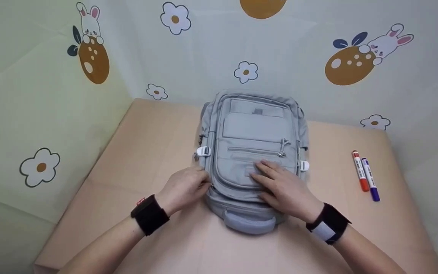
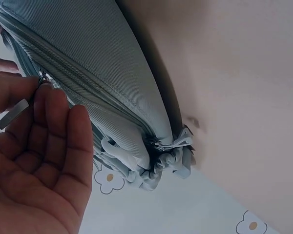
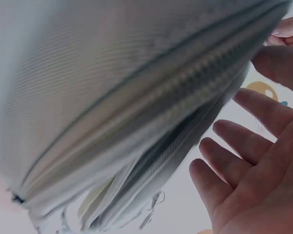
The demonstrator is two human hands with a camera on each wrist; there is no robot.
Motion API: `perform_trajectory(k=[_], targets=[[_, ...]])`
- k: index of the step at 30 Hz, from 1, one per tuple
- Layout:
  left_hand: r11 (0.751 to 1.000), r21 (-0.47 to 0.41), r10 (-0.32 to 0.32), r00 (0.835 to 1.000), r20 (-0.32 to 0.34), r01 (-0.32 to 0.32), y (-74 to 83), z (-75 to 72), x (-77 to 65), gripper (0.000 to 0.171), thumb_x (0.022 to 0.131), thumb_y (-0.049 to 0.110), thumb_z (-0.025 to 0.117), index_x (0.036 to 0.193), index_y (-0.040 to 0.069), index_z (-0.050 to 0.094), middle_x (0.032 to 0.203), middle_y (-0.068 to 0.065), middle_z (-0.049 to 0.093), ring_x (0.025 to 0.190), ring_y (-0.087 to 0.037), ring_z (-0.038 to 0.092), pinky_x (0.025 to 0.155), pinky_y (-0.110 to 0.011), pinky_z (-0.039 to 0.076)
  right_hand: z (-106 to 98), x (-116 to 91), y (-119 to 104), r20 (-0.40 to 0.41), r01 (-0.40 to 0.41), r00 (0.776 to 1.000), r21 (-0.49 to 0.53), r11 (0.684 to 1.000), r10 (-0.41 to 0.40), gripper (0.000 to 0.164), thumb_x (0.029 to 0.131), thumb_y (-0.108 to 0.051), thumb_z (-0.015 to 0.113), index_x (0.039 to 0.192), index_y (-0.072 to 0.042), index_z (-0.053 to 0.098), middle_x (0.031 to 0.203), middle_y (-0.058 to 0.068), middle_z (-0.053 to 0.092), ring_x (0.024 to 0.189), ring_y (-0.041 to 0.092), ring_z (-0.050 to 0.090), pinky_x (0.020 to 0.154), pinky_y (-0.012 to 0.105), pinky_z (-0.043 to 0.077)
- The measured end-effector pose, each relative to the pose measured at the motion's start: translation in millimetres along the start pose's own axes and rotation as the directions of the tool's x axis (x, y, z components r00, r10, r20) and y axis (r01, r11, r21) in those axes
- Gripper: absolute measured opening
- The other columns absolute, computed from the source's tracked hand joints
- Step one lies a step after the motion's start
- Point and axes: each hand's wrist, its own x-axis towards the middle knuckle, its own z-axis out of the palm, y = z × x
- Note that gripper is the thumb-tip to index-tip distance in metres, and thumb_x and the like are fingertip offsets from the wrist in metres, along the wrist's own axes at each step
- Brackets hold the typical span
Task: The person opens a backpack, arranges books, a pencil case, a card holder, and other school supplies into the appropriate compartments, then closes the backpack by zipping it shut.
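A grey backpack (image 1: 255, 127) lies front side up on the table, its top handle (image 1: 249, 223) toward me. At its left edge my left hand (image 1: 184, 186) pinches a zipper slider between thumb and fingers; the flat pull tab (image 2: 13, 114) sticks out beside the thumb in the left wrist view. The zipper track (image 2: 83, 80) runs along the bag's side. My right hand (image 1: 287, 190) rests on the lower right of the front panel with its fingers extended. In the right wrist view the front compartment (image 3: 171, 141) gapes along that side.
A red marker (image 1: 360, 171) and a blue marker (image 1: 371, 180) lie side by side right of the backpack on the peach-coloured table (image 1: 146, 144). Patterned cloth walls (image 1: 207, 49) rise behind and at both sides. White side buckles (image 1: 203, 151) sit on the bag's edges.
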Motion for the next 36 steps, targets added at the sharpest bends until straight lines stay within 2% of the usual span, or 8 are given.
perform_trajectory(k=[5, 9, 15, 21, 30, 36], targets=[[1.0, -0.018, -0.003, 0.999, -0.033, 0.002, -0.2, 0.5, -1.1, 0.016, 0.085, 0.005, 0.075, 0.082, 0.018, 0.065, 0.083, 0.006, 0.06, 0.073, -0.012, 0.056, 0.064, -0.03, 0.051, -4.5, -16.1, 5.8, 0.017, -0.044, 0.999, -0.016, 0.999, 0.044, 0.063, 0.089, -0.03, 0.081, 0.144, -0.011, 0.059, 0.155, 0.016, 0.046, 0.144, 0.036, 0.04, 0.113, 0.053, 0.038], [1.0, -0.018, -0.003, 0.999, -0.043, 0.002, 0.6, 1.4, -1.4, 0.016, 0.084, 0.005, 0.073, 0.08, 0.017, 0.064, 0.079, 0.008, 0.058, 0.068, -0.011, 0.054, 0.06, -0.029, 0.049, -2.1, -21.8, 10.7, -0.001, -0.061, 0.998, -0.016, 0.998, 0.061, 0.068, 0.084, -0.03, 0.086, 0.143, -0.01, 0.06, 0.154, 0.017, 0.046, 0.143, 0.038, 0.041, 0.111, 0.055, 0.039], [0.999, -0.031, -0.038, 0.999, 0.014, 0.039, 4.8, 1.0, 0.1, 0.008, 0.084, 0.008, 0.071, 0.083, 0.014, 0.067, 0.08, 0.006, 0.061, 0.069, -0.011, 0.057, 0.061, -0.03, 0.05, 1.3, -19.1, 8.2, 0.003, -0.08, 0.997, -0.028, 0.996, 0.08, 0.076, 0.078, -0.024, 0.09, 0.145, -0.007, 0.057, 0.154, 0.018, 0.047, 0.143, 0.038, 0.041, 0.11, 0.054, 0.04], [0.996, -0.056, -0.068, 0.993, 0.092, 0.074, 15.5, 2.9, 1.5, 0.006, 0.084, 0.012, 0.071, 0.08, 0.016, 0.068, 0.077, 0.009, 0.059, 0.067, -0.009, 0.054, 0.059, -0.027, 0.048, 2.2, -16.5, 5.5, 0.015, -0.084, 0.996, -0.039, 0.996, 0.085, 0.078, 0.079, -0.022, 0.089, 0.147, -0.005, 0.054, 0.155, 0.019, 0.045, 0.144, 0.039, 0.04, 0.111, 0.053, 0.04], [0.998, -0.05, 0.033, 0.994, 0.105, -0.028, 39.0, 13.8, 8.8, 0.007, 0.084, 0.012, 0.071, 0.078, 0.017, 0.069, 0.073, 0.008, 0.063, 0.064, -0.008, 0.056, 0.056, -0.025, 0.047, 3.3, -15.3, 4.2, 0.004, -0.087, 0.996, -0.056, 0.995, 0.088, 0.072, 0.081, -0.021, 0.087, 0.145, -0.006, 0.057, 0.153, 0.019, 0.047, 0.143, 0.039, 0.041, 0.109, 0.053, 0.041], [0.996, -0.002, 0.089, 0.989, 0.115, -0.089, 47.9, 21.2, 16.2, 0.01, 0.085, 0.014, 0.071, 0.076, 0.016, 0.067, 0.071, 0.008, 0.062, 0.062, -0.01, 0.056, 0.055, -0.027, 0.047, 4.4, -15.1, 4.7, -0.003, -0.075, 0.997, -0.072, 0.995, 0.075, 0.072, 0.08, -0.018, 0.087, 0.144, -0.006, 0.058, 0.153, 0.019, 0.047, 0.142, 0.038, 0.043, 0.106, 0.054, 0.044]])
